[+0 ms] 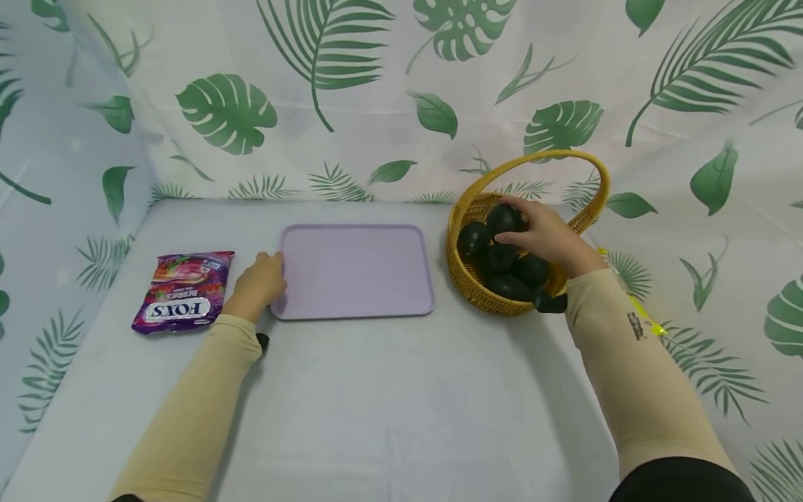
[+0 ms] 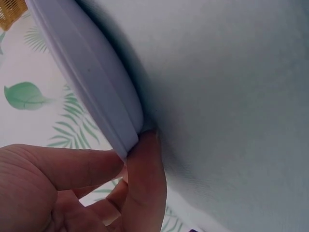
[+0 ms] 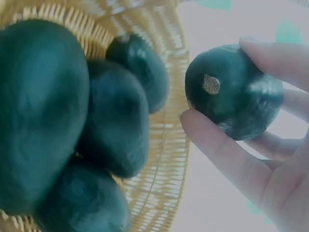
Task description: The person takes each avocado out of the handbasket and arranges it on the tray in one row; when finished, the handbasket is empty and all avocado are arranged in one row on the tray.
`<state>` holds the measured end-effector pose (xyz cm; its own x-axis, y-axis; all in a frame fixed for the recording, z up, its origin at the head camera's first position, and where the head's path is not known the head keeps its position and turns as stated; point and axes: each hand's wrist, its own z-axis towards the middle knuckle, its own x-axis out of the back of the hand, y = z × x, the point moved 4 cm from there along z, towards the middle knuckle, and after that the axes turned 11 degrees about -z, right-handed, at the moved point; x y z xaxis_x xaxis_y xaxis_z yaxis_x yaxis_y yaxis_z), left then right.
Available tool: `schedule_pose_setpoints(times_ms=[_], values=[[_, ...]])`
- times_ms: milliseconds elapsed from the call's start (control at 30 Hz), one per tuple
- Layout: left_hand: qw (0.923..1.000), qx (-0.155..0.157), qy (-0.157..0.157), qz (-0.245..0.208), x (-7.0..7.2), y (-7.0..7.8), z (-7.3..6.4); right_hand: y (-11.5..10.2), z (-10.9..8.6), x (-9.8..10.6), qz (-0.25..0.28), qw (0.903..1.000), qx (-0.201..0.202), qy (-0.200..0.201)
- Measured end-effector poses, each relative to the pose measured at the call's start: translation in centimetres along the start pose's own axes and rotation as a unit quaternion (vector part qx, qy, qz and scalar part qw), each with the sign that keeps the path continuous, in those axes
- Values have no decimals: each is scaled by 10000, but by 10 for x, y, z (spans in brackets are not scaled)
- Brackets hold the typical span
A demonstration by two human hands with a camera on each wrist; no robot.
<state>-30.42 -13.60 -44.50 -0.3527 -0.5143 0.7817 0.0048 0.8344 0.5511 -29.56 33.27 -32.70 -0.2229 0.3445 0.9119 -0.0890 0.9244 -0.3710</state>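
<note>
Near the left edge of the table (image 1: 376, 404), I see a bag of sweets (image 1: 183, 291). It lies flat, its print upside down for me, and neither hand touches it; probably its place there keeps it out of the tray's way.

Just beside it, my left hand (image 1: 258, 282) pinches the tray (image 1: 357, 272) at its left edge, close to the near corner, with thumb and finger on the rim. I think this grip is for steadying, because such a light tray could slide easily. The tray lies toward the far edge of the table, with nothing on it.

The basket (image 1: 463, 286) stands at the table's far right corner. Its handle leans to the right, which leaves the opening easy to reach. Inside, four dark avocados (image 1: 473, 238) lie against one another.

Above them, my right hand (image 1: 548, 237) is closed around one more avocado (image 3: 227, 92), thumb on one side and fingers on the other; I judge that its round, smooth skin needs this. A yellow packet (image 1: 656, 328) is mostly hidden behind the right sleeve (image 1: 646, 383).
</note>
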Motion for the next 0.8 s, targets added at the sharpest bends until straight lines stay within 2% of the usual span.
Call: schedule_pose_setpoints(times_ms=[267,800], values=[[10000,-45,9,16,0,1,-2,-22,-20,-9,494,9984,254,143],[9999,-75,67,-12,-1,1,-2,-73,-44,-30,172,9957,727,554]])
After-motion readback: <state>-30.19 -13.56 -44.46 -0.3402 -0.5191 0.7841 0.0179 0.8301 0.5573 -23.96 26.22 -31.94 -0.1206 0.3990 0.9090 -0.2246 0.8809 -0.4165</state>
